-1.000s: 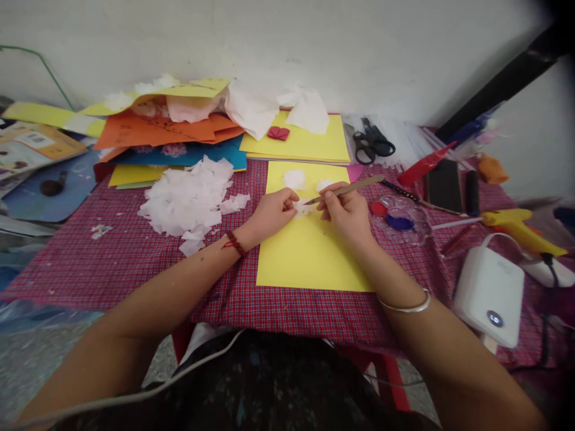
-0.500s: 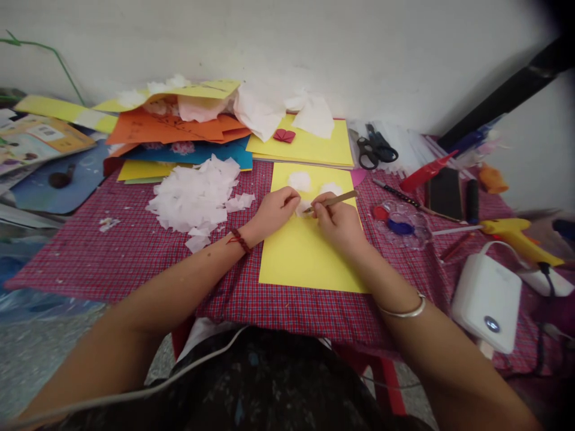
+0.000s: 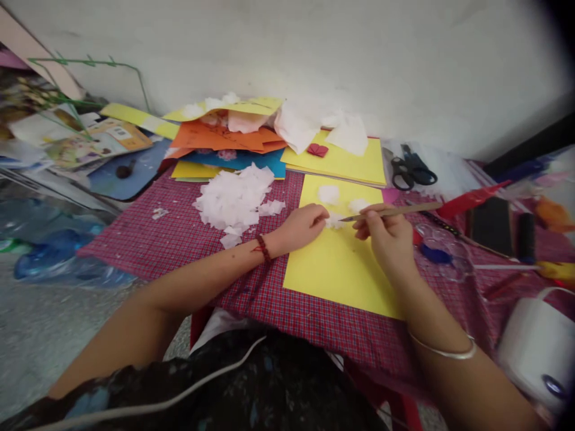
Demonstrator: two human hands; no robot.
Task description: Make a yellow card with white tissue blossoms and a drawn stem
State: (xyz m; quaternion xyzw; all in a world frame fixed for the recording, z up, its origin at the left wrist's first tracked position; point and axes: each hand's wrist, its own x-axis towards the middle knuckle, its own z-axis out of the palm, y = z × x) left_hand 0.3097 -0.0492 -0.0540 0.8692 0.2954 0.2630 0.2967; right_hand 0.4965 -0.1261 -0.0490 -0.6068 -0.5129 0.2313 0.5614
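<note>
A yellow sheet of paper [image 3: 341, 275] lies before me with two white paper tufts on its upper part, one the left tuft [image 3: 328, 193] and one the right tuft [image 3: 358, 205]. A third, lower white tuft [image 3: 335, 221] sits between my hands. My left hand [image 3: 302, 229] rests on the sheet's left edge, fingers curled together at that lower tuft; what they pinch is hidden. In my right hand [image 3: 390, 239] is a thin paintbrush [image 3: 411, 209], its pointed dark tip near the same tuft. Left of the sheet lies a heap of torn white paper [image 3: 238, 197].
Behind are stacked coloured papers [image 3: 229, 137] and a yellow pad [image 3: 332, 164] bearing a red folded paper [image 3: 317, 149]. To the right lie scissors [image 3: 411, 170], a red tube [image 3: 471, 199], a clear paint palette [image 3: 442, 254] and a white device [image 3: 536, 347]. A checked cloth [image 3: 153, 245] covers the table.
The view has turned left, shifting everything rightward. My right hand has moved away from my left, and the paintbrush is held flatter, its tip beside the lower tuft.
</note>
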